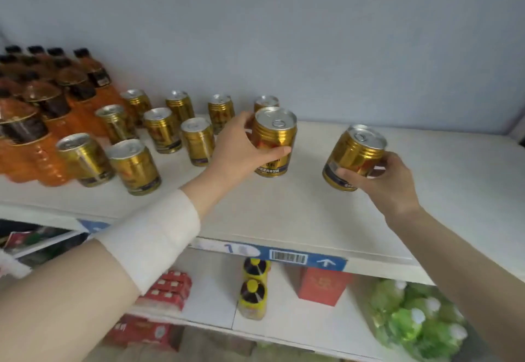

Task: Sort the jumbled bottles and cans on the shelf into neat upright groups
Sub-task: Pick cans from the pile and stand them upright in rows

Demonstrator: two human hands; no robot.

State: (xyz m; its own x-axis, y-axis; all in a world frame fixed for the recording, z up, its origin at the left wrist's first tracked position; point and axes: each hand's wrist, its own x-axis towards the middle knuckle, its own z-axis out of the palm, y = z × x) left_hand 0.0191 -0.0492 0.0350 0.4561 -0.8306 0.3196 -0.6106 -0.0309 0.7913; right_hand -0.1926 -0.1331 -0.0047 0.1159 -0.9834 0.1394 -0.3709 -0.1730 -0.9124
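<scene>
Each hand holds one gold can on the white shelf.

The left hand grips an upright gold can, with the thumb curled across the front and the fingers wrapped round the back. Another can stands just behind it. To the left of this hand is a loose group of upright gold cans, and farther left the orange bottles stand packed together. The right hand, well apart to the right, holds a second gold can from its right side, fingers and thumb curled round the lower body. This can leans over. Whether its base touches the shelf cannot be told. Just behind it, the rim of a hidden can shows.
</scene>
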